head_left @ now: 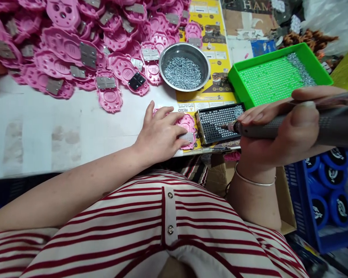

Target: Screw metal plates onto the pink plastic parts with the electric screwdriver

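Note:
My right hand (284, 127) is wrapped round a grey electric screwdriver (266, 129), whose tip points left over a small black perforated screw tray (217, 123). Some screws are heaped at that tray's right end. My left hand (159, 135) lies with fingers spread on a pink plastic part (186, 125) with a metal plate, at the table's front edge; the palm and fingers cover some of the pink plastic. Just behind stands a round metal bowl (184, 67) filled with small screws.
Many pink parts (72, 50) with metal plates are piled at the back left. A green tray (278, 77) holding screws stands at the right. Below the table at right, a blue crate (303, 208) holds several round blue items.

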`<state>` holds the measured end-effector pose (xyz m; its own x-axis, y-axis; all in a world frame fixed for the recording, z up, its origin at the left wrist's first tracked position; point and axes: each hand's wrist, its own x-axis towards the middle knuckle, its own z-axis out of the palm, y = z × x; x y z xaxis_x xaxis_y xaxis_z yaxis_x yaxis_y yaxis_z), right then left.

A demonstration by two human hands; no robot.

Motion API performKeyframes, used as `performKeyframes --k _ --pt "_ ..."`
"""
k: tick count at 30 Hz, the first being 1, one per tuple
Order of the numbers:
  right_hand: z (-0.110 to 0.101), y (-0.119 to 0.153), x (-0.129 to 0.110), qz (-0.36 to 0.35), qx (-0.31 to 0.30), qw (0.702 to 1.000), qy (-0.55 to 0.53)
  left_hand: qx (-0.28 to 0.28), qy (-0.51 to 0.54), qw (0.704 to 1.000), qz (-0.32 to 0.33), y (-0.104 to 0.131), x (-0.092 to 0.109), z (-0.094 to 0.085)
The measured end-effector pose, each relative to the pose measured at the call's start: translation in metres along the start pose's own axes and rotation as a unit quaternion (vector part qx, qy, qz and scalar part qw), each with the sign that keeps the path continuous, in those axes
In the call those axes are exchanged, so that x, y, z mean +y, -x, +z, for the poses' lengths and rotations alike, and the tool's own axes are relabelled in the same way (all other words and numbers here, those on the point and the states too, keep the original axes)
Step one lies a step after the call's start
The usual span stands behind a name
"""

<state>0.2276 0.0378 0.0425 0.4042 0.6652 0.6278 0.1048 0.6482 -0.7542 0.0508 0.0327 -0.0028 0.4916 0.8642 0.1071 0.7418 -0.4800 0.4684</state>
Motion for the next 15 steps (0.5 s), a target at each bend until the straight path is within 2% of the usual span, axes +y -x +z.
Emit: performKeyframes --k 10,15 --pt "-0.004 0.0 0.005 0.007 -0.004 1.0 0.001 0.001 -0.012 1.0 0.009 0.001 -0.002 0.001" --pt "0.001 -0.004 -0.006 -0.008 0.04 0.996 -0.076 0.046 0.0 0.998 0.046 0.0 -0.004 -0.002"
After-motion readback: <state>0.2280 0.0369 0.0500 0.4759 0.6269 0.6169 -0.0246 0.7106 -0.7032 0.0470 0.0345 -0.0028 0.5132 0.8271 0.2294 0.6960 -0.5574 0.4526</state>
